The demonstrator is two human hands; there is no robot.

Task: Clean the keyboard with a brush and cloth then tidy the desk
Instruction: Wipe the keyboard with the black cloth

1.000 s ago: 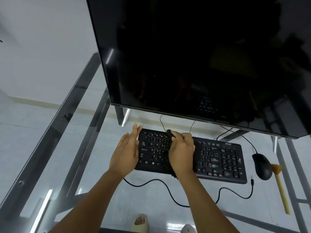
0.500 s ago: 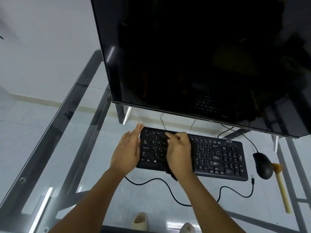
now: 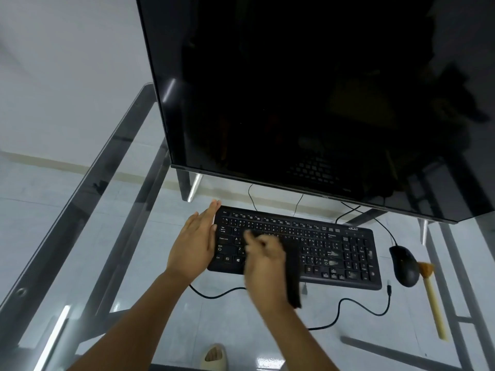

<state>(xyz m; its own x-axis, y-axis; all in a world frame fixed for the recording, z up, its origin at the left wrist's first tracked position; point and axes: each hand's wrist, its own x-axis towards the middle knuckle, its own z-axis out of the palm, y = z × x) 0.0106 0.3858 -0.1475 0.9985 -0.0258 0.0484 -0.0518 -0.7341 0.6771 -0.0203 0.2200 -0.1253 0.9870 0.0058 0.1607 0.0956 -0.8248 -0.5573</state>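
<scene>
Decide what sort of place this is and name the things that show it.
Probably a home or office computer desk: a large dark monitor stands on a glass-topped table, with a black keyboard and mouse in front.

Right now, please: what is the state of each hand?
Left hand: open, fingers straight, resting against the left end of the keyboard.
Right hand: closed on a dark cloth, over the keys; blurred.

The left hand [image 3: 191, 245] is lying flat with straight fingers [image 3: 207, 214] pointing forward, forearm reaching in from below. The right hand [image 3: 263, 266] is blurring, its fingers curling around a dark cloth [image 3: 293, 279], wrist angled inward.
</scene>
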